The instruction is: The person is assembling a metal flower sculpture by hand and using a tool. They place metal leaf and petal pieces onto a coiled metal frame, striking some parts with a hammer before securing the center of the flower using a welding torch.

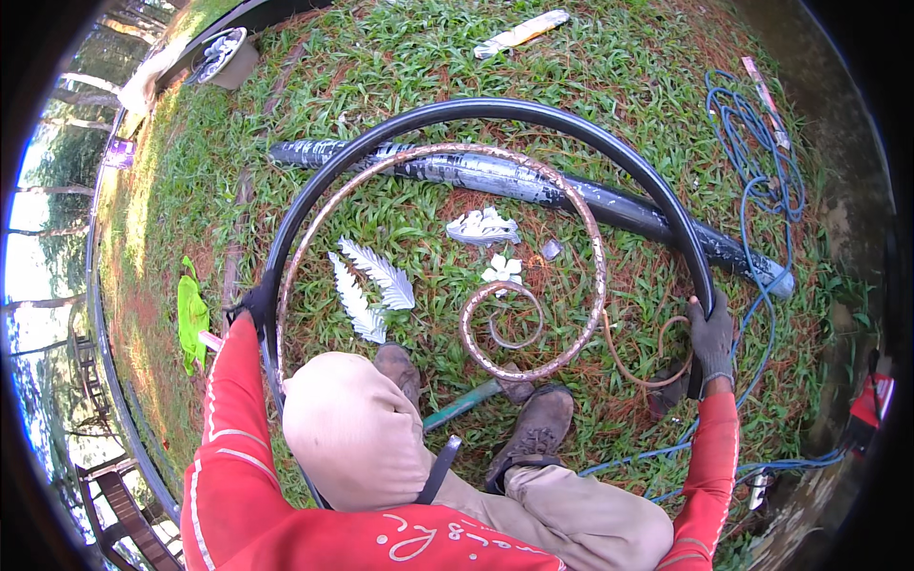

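Note:
A black flexible pipe (495, 108) is bent into a wide arch in front of me. My right hand (712, 344), in a grey glove, is closed round its right end. My left hand (253, 305), in a dark glove, grips its left side. Within the arch lies a brownish metal spiral (602, 262), its outer end running close to my left hand; I cannot tell whether that hand holds it too. White leaf-shaped pieces (386, 276) and a white flower shape (502, 269) rest on the grass near the spiral. A hammer with a green handle (462, 405) lies between my boots.
A thick, scuffed dark pole (466, 171) lies across the grass beyond the spiral. Blue hose (752, 124) is heaped at the right and trails toward me. A bucket (233, 65) stands far left, and a bright green cloth (191, 309) lies left of my arm.

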### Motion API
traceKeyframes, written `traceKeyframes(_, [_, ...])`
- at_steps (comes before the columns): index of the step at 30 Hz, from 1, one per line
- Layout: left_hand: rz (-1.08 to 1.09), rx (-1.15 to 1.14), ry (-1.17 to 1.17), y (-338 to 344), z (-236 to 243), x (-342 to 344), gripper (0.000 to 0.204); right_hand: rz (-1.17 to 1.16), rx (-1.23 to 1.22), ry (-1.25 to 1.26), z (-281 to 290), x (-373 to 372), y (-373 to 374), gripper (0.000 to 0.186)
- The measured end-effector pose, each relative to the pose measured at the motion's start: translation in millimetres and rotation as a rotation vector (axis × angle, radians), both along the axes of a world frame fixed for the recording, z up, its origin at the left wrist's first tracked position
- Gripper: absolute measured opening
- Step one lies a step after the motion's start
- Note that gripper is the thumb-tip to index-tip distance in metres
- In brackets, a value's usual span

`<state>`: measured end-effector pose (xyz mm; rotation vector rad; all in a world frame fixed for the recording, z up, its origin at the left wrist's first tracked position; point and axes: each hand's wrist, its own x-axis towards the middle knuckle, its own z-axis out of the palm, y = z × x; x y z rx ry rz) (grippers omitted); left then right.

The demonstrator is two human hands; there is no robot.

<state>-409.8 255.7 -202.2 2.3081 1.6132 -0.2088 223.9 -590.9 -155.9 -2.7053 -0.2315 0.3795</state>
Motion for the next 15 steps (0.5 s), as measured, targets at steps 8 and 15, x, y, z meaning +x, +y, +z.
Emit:
traceKeyframes(8, [0.344, -0.245, -0.007, -75, -20, 55, 0.094, -0.016, -0.161, -0.118, 26, 8, -8, 0.059])
traceKeyframes(15, [0.218, -0.287, -0.177, -95, -11, 141, 0.094, -0.172, -0.123, -0.170, 23, 58, -57, 0.056])
